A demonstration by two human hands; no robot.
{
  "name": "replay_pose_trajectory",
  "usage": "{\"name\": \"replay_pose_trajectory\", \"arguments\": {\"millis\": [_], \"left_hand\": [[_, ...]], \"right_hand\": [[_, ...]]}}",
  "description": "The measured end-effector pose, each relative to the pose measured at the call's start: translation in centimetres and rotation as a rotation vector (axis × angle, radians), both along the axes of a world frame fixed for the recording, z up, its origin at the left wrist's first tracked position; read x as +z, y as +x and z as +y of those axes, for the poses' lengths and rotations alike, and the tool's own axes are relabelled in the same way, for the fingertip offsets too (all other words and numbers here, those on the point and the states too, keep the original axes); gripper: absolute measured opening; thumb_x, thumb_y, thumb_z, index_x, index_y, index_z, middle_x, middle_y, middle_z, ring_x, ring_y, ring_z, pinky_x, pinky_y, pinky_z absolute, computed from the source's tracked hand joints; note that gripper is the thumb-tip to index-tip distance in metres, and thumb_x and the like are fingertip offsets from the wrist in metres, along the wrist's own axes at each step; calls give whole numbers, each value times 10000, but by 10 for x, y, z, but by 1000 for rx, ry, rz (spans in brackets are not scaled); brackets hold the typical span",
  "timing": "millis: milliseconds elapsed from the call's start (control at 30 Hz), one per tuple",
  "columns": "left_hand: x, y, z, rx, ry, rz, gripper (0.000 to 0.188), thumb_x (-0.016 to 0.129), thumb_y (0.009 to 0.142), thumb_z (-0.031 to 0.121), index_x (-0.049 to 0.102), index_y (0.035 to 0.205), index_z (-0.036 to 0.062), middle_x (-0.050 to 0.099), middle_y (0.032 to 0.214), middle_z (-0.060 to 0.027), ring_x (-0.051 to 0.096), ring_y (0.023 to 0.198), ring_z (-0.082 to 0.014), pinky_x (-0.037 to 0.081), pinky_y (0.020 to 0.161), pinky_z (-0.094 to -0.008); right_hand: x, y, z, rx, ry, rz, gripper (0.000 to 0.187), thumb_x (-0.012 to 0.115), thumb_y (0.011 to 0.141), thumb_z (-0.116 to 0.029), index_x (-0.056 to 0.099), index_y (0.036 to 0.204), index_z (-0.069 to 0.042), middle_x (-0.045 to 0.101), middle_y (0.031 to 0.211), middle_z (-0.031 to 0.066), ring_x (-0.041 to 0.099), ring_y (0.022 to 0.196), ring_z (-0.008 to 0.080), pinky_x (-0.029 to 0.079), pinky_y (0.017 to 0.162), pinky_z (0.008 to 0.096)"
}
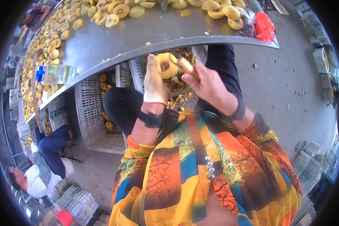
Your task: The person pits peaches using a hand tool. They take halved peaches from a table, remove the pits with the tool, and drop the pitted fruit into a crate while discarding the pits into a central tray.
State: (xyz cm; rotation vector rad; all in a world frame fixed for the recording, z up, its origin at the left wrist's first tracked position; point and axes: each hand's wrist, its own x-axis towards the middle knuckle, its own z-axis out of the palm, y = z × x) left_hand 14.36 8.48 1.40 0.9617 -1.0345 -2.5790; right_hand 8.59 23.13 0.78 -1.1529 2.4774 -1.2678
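My left hand [156,83], in a pale knit glove, grips a yellow fruit half [170,69], which looks like a peach. Its cut face is turned up and shows a rough brown hollow in the middle. Closed around the wooden handle of a small pitting tool [186,67] is my bare right hand [211,86]. The tool's thin curved metal end is at the fruit's right edge; whether it cuts in I cannot tell. Both hands are just in front of the table edge, above a crate of peelings and pits [180,98].
A metal table [116,42] carries many fruit halves [136,11] along its far and left sides. On it also lie a clear jar with a blue lid [60,74] and a red plastic bag [264,27]. A plastic crate [87,116] stands left of my knee. Another person [43,177] is at lower left.
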Motion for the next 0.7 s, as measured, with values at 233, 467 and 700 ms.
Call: {"name": "replay_pose_trajectory", "arguments": {"millis": [233, 467, 700], "left_hand": [[-15, -2, 7, 97, -276, 45, 468, 422, 915, 482, 527, 1139, 85, 572, 1039, -65, 557, 946, -183, 456, 844, -342], [-21, -2, 5, 137, -414, -26, 337, 521, 903, 338, 600, 1006, 27, 597, 880, -50, 592, 727, -156, 512, 604, -272], [-35, -1, -1, 104, -285, -3, 356, 526, 891, 372, 583, 943, 24, 588, 741, -88, 579, 565, -188, 504, 475, -309]], "right_hand": [[-6, 16, -10, 5, 134, 62, 355, 557, 868, -334, 435, 785, -11, 554, 587, 184, 568, 573, 375, 446, 503, 426], [-11, 38, -15, 16, 138, -154, 315, 516, 892, -266, 450, 782, 22, 558, 597, 241, 573, 564, 403, 452, 501, 441], [12, 33, -15, 188, -32, -1301, 403, 394, 950, -405, 452, 764, -52, 402, 550, -11, 375, 373, 67, 319, 315, 217]]}}
